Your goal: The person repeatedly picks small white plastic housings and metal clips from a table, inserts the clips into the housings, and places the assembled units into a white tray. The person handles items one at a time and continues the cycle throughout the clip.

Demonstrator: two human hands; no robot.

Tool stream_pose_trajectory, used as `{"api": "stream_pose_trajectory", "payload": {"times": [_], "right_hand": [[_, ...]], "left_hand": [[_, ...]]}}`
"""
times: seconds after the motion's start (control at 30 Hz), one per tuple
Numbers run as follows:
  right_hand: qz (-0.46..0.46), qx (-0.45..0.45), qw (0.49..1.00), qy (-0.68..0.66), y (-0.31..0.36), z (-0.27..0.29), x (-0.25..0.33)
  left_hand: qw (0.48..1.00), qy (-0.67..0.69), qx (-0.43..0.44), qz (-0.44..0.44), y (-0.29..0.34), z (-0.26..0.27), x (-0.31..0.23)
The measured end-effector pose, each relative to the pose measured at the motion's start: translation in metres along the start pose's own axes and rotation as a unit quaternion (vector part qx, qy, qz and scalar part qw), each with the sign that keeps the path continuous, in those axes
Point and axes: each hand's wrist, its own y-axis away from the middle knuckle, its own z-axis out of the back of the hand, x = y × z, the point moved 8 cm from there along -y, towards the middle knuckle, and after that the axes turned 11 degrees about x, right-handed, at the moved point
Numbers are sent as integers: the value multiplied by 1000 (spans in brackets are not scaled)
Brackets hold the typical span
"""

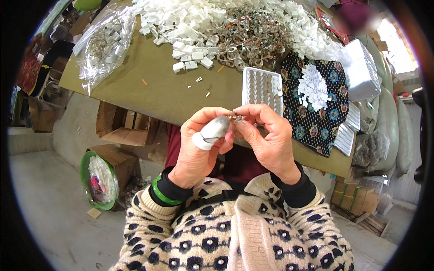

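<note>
Close together in front of me, both hands pinch one small metallic piece [235, 118], too small to name exactly. My left hand [199, 144] has a white, grey-smudged finger cover [212, 133] on its thumb, and its fingers are closed at the piece. From the other side, the thumb and forefinger of my right hand [273, 140] grip the same piece. Just beyond the hands lies a white tray [246, 86] with rows of round pockets. Past it is a heap of tangled brownish, clear-looking small parts [248, 38] on the table [149, 97].
White plastic pieces [194, 56] are piled at the far side. A clear bag [108, 49] lies far left. On a dark patterned cloth [298, 124] rest white slips [313, 88], beside stacked white trays [361, 67]. A green basin [84, 180] and cardboard box [122, 165] stand on the floor.
</note>
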Motion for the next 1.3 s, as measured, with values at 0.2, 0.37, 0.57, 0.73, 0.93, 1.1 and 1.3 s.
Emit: {"api": "stream_pose_trajectory", "payload": {"times": [0.2, 0.37, 0.57, 0.73, 0.93, 1.1, 1.3], "right_hand": [[140, -30, 986, 83, -2, 2, 16], [38, -43, 998, 2, 5, 3, -2], [-17, -42, 998, -47, 6, 3, -11], [-37, -6, 991, -128, 4, 4, -15], [-71, 25, 964, -256, 5, 4, -15], [-58, 20, 962, -266, 5, 1, -14], [-86, 0, 954, -286, 5, -2, -25]], "left_hand": [[1000, -5, -4, 25, 0, 0, -2], [999, 6, -1, 47, 1, -1, -1], [997, -18, 19, 66, 3, 0, 0], [993, 74, 18, 91, 4, -1, 9], [987, 108, 20, 120, 5, -6, 13], [984, 119, 28, 127, 6, -9, 15], [970, 197, 5, 141, 9, -6, 24]]}}
